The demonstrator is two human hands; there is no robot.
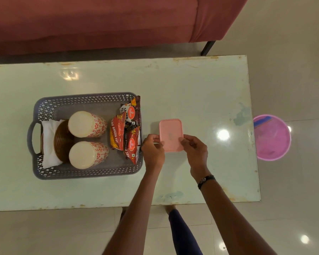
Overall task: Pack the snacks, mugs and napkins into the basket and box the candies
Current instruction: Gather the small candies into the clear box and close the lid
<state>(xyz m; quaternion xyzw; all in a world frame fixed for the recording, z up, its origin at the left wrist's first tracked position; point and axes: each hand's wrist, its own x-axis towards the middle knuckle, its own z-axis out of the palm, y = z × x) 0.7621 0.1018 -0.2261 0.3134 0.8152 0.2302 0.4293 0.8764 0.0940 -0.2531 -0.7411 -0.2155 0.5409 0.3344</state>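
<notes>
Table [191, 89]: glossy pale glass top, lamp glare reflected, edges chipped and rust-stained. Basket [85, 174]: grey matt plastic, walls pierced in a lattice. Mugs [87, 124]: smooth glazed ceramic is indicated, red floral print. Snack packets [126, 129]: shiny crinkled foil. Napkins [48, 142]: white, soft, matt. Holder [63, 140]: brown woven wicker. Box [170, 133]: pink matt plastic. Sofa [99, 23]: matt cloth. Floor [293, 208]: polished tile.

Arms: both bare, no sleeves | Left hand [152, 150]: no rings visible | Right hand [194, 150]: dark beaded bracelet [206, 180] at wrist | Leg: dark blue legwear [182, 234]
</notes>
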